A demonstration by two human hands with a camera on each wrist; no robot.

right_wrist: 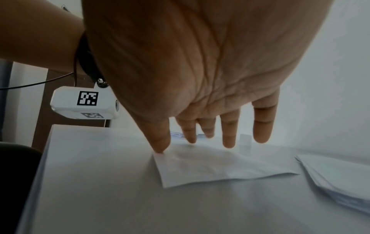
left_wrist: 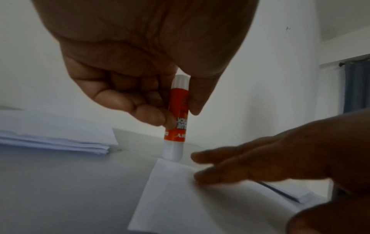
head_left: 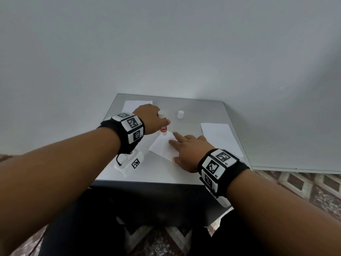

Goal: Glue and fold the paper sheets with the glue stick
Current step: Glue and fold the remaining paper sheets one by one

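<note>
Right, working left to right: one stack of paper [head_left: 137,105] sits at the far left of the table [head_left: 199,109], partly hidden behind the left hand [head_left: 147,120] — sheet count can't be read from here. That hand has fingers and thumb curled round the one glue stick [head_left: 163,124], gripping its red-labelled barrel mid-length, stick upright with its lower end down at the far corner of the single loose sheet [head_left: 162,147]. The barrel looks like a light, rigid, smooth plastic, so a mid-body pinch as shown should give control; I'd guess it slips if held near the end. One white cap [head_left: 180,114] stands on the table beyond, well apart from the stick. The loose sheet lies flat mid-table, thin and floppy, likely to slide or buckle under the drag of the glue — best pinned flat rather than picked up. The right hand [head_left: 186,154] does that: fingers straight and spread, tips pressing on the sheet, holding nothing. A second stack [head_left: 219,137] lies at the right edge. Count: one glue stick, one cap, one loose sheet, two stacks.
</note>
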